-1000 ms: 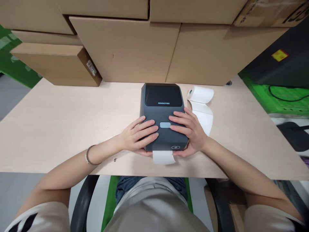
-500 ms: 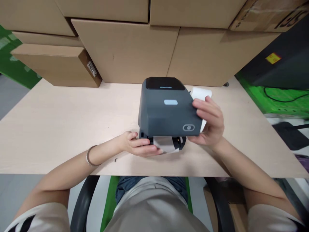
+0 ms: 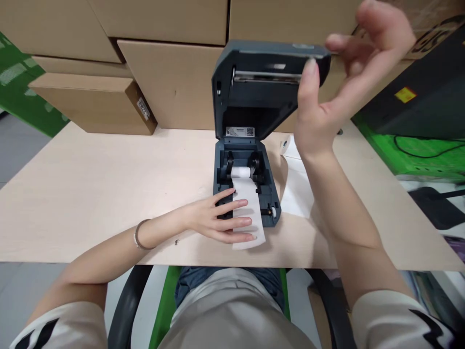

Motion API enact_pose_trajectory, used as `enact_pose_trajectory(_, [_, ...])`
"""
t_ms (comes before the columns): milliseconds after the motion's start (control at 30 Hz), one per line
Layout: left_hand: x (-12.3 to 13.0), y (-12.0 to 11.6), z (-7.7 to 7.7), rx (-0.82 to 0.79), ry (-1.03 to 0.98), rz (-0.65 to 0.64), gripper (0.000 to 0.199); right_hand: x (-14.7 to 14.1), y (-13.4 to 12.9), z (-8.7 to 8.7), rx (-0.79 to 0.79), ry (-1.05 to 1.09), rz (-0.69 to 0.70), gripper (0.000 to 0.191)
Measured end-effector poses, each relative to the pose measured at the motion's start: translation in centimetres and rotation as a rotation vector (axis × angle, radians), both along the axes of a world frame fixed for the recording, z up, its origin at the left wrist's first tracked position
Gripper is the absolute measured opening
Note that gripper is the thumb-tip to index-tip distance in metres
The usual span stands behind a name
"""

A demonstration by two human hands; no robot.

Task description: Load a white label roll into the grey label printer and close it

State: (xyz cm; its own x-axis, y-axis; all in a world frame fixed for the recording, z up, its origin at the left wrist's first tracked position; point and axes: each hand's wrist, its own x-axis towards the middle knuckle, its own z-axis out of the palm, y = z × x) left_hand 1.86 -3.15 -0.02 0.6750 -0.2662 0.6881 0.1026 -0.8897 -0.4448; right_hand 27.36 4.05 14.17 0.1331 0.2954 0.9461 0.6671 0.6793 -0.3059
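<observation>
In the head view, sitting at a pale table [image 3: 109, 194] and facing stacked cardboard boxes [image 3: 181, 97]. Having the label printer [image 3: 268, 186] standing on the table straight ahead, near the front edge, with the base lying flat and the lid [image 3: 265, 94] tilting up and back. Showing, inside the base, a small white roll [image 3: 240, 172] between two black holders, with the paper strip [image 3: 254, 211] running forward and hanging out past the printer's front. Laying the left hand [image 3: 207, 216] palm down, fingers spread apart, across that strip; wearing a thin bracelet [image 3: 136, 236] on the same wrist. Pinching the lid's right front corner between thumb and fingertip of the right hand [image 3: 345, 104], with the other fingers curling loosely above. Having a second roll [image 3: 290, 147] lying near the printer's right side, with an unrolled length [image 3: 296, 186] stretching toward the near side, partly hiding behind the right arm. Also facing a flatter box [image 3: 87, 104] at far left.
</observation>
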Motion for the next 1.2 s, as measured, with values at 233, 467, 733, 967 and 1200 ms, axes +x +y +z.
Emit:
enact_pose_trajectory(233, [0.2,0.1,0.8,0.022,0.026,-0.040,0.033,-0.6,6.6,1.8,-0.213,-0.090,-0.074,0.029])
enact_pose_trajectory(467, [0.1,0.2,0.5,-0.026,0.012,-0.057,0.039,-0.2,5.6,2.1,-0.306,-0.113,-0.094,0.055])
enact_pose_trajectory(733, [-1.9,2.5,0.4,-0.228,-0.056,0.063,0.074,-1.2,-1.7,-3.6,-0.582,-0.926,-0.038,0.017])
enact_pose_trajectory(967, [-1.5,2.8,0.3,-0.328,0.009,0.209,0.101,-2.1,-0.9,-6.2,-0.853,-1.273,0.186,0.029])
enact_pose_trajectory(1200, [-1.2,3.8,-1.0,-0.338,-0.042,0.152,0.101,-3.0,-0.6,-6.9,-0.838,-1.264,0.139,0.019])
